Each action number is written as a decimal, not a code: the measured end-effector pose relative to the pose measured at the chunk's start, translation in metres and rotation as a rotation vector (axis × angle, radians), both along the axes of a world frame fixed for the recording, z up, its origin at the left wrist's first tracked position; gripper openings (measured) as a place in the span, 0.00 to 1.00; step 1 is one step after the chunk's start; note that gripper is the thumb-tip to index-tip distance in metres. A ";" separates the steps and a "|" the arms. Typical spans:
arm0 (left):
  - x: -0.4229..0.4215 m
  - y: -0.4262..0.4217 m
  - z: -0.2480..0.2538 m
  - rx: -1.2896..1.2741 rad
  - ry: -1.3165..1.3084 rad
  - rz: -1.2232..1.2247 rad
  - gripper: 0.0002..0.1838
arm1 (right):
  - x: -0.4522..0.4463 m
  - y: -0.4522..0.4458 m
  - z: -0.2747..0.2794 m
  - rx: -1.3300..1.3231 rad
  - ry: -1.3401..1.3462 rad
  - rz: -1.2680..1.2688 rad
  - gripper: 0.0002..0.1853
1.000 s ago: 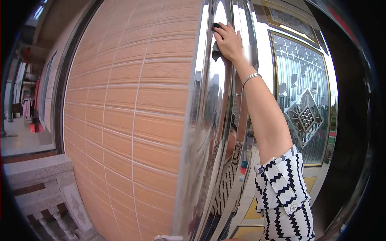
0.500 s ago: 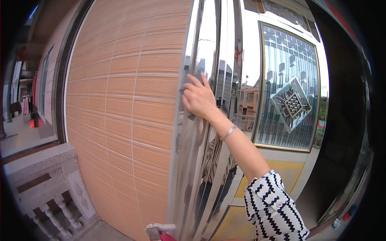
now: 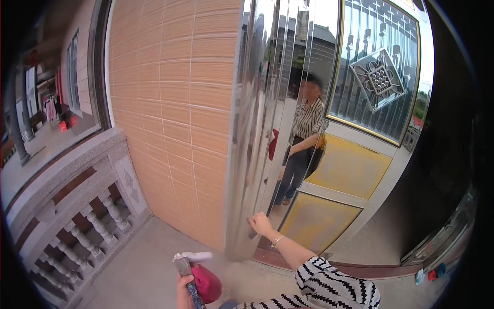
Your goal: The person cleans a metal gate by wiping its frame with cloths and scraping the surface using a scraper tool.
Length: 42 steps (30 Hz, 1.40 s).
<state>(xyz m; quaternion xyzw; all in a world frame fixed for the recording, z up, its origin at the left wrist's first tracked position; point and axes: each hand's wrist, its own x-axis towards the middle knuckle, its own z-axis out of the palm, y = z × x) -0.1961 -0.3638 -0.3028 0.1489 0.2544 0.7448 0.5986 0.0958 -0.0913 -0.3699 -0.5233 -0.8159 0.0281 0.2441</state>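
Observation:
My right hand (image 3: 261, 225) is low on the polished metal door frame (image 3: 242, 206), its fingers bent. A small bit of dark cloth (image 3: 252, 234) shows beneath them, against the metal. At the bottom of the view my left hand (image 3: 183, 292) is wrapped round a flat tool (image 3: 182, 265) with a grey head and a dark patterned handle. A magenta bundle (image 3: 207, 284) hangs beside that hand, and a white piece (image 3: 197, 255) juts out near the tool's head. How the bundle is held is hidden.
An orange tiled wall (image 3: 170, 118) adjoins the frame on the left, with a stone balustrade (image 3: 77, 165) beyond. Right of the frame is a door with a glass panel (image 3: 355, 98) and yellow panels (image 3: 350, 165). Small coloured items (image 3: 432, 274) lie at the lower right.
My right hand has moved from high on the metal frame down to near its base. The view has tilted down, and my left hand with the tool and magenta bundle has come into sight.

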 end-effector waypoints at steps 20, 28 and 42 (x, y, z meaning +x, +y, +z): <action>-0.049 0.038 0.005 0.033 0.215 -0.570 0.29 | -0.074 -0.177 0.061 -0.445 0.800 0.263 0.17; -0.140 0.065 -0.004 0.032 0.246 -0.678 0.29 | -0.202 -0.149 0.076 -0.626 1.027 0.452 0.14; -0.141 0.142 -0.035 -0.007 0.253 -0.831 0.28 | -0.175 -0.115 0.045 -0.542 1.027 0.023 0.13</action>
